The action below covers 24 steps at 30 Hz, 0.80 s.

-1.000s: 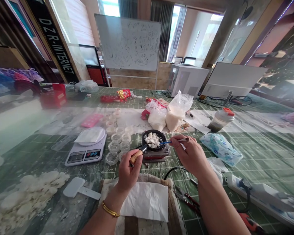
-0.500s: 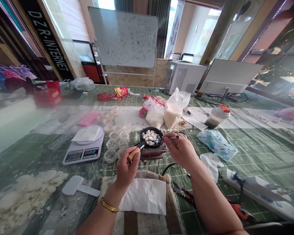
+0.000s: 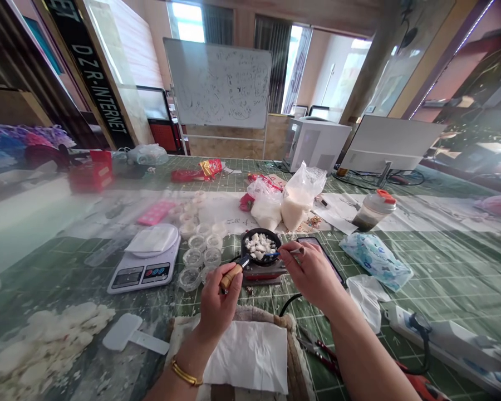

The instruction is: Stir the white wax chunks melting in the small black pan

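In the head view, the left hand (image 3: 220, 298) is closed around the wooden handle (image 3: 231, 277) of a small black pan (image 3: 261, 247), its thumb on top. The right hand (image 3: 307, 273) pinches a thin blue tool (image 3: 271, 254) between thumb and fingers, the tool's tip in among the white chunks (image 3: 259, 245) that lie in the pan. The two hands are apart, one on each side of the pan. The pan sits over a low burner (image 3: 262, 274) on the green mat (image 3: 150, 312). To the left of it stand the clear cups (image 3: 194, 257) in rows, and beyond them a scale (image 3: 146, 259) with a white sheet on top. Behind the pan are two bags (image 3: 297, 207) of pale material. A phone (image 3: 323, 253) lies partly behind the right hand, with a blue-and-white packet (image 3: 376, 259) to its right. Nearer the person, a white paper (image 3: 248, 356) lies on a cloth (image 3: 223, 392) between the forearms.
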### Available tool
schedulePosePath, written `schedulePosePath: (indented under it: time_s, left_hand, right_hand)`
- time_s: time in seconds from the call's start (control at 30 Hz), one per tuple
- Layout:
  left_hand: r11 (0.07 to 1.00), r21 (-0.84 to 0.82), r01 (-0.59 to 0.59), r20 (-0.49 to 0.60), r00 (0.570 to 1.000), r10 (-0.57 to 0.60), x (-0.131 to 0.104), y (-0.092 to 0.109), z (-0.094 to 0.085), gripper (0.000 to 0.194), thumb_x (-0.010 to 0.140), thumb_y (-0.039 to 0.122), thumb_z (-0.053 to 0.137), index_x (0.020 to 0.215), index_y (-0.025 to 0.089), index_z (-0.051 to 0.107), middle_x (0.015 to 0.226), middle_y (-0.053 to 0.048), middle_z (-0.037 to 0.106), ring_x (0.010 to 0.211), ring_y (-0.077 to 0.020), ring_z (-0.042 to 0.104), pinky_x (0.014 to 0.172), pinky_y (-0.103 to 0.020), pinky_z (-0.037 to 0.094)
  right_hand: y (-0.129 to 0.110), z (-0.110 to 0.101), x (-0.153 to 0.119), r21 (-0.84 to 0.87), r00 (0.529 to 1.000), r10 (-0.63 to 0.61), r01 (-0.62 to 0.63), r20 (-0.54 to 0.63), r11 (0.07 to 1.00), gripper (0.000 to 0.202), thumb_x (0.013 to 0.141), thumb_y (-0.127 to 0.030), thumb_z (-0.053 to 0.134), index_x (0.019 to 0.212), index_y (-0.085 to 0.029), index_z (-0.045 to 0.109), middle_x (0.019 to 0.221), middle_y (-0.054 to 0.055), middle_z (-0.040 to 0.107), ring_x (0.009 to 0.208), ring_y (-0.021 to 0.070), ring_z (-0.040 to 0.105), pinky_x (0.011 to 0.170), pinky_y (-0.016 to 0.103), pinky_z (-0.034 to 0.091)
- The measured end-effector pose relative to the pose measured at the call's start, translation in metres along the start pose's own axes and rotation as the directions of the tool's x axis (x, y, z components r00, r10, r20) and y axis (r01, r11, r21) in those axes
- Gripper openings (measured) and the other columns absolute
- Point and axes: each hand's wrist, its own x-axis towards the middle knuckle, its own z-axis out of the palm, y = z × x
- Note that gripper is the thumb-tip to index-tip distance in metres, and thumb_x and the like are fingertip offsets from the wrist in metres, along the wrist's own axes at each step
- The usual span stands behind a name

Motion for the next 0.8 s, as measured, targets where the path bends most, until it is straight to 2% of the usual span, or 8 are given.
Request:
schedulePosePath:
  time_s: [0.1,0.27,0.4,0.53,0.7,0.8]
  left_hand:
    - [1.000,-0.009,0.001,0.010,1.000,-0.001,0.000,-0.002,0.000,0.024,0.083,0.031,0.058,0.102,0.017,0.059,0.094,-0.008,0.062,0.082,-0.0170,0.062,0.069,-0.027,0.054]
    - [0.999,-0.038,0.001,0.005,1.000,-0.001,0.000,-0.005,0.000,0.024,0.082,0.031,0.058,0.102,0.018,0.059,0.095,-0.008,0.063,0.081,-0.0168,0.063,0.068,-0.027,0.055]
    - [0.999,-0.046,0.010,0.008,1.000,-0.010,-0.001,-0.006,0.001,0.025,0.082,0.033,0.058,0.102,0.018,0.060,0.093,-0.008,0.064,0.076,-0.0162,0.064,0.065,-0.026,0.055]
    - [0.997,-0.061,0.041,0.006,0.999,-0.041,0.000,-0.003,0.000,0.029,0.081,0.038,0.059,0.101,0.017,0.061,0.090,-0.008,0.065,0.073,-0.0162,0.064,0.062,-0.026,0.054]
    - [0.996,-0.073,0.045,-0.031,0.998,-0.047,0.001,0.000,0.000,0.031,0.080,0.041,0.059,0.098,0.017,0.063,0.090,-0.008,0.065,0.071,-0.0156,0.064,0.061,-0.025,0.054]
    - [0.998,-0.054,0.037,-0.020,0.999,-0.038,0.000,-0.001,0.000,0.029,0.081,0.039,0.059,0.100,0.016,0.062,0.091,-0.009,0.065,0.073,-0.0157,0.063,0.063,-0.025,0.054]
  right_hand:
    - [0.000,0.001,0.000,0.030,0.998,-0.007,0.009,-0.062,1.000,0.022,0.091,-0.030,0.040,0.087,-0.022,0.060,0.081,0.003,0.067,0.083,0.0194,0.057,0.082,0.035,0.036]
    - [-0.001,0.002,0.000,0.030,1.000,0.008,-0.008,-0.005,1.000,0.022,0.091,-0.030,0.040,0.087,-0.022,0.061,0.071,0.001,0.065,0.076,0.0187,0.056,0.080,0.035,0.036]
    - [-0.001,0.004,0.001,0.074,0.996,0.016,-0.009,-0.093,0.997,0.022,0.092,-0.030,0.040,0.094,-0.022,0.060,0.088,0.002,0.068,0.087,0.0183,0.055,0.085,0.035,0.035]
    - [0.002,0.006,0.004,0.065,0.999,0.036,-0.035,-0.005,0.997,0.026,0.094,-0.032,0.037,0.093,-0.023,0.061,0.080,0.001,0.068,0.082,0.0186,0.055,0.085,0.037,0.034]
    - [0.006,0.009,0.006,0.080,0.995,0.046,-0.039,-0.087,0.996,0.025,0.093,-0.032,0.038,0.099,-0.021,0.060,0.088,0.003,0.068,0.089,0.0190,0.055,0.087,0.036,0.034]
    - [0.007,0.011,0.007,0.059,0.997,0.061,-0.059,-0.041,0.997,0.025,0.092,-0.031,0.040,0.099,-0.022,0.061,0.086,0.003,0.068,0.089,0.0200,0.055,0.087,0.038,0.034]
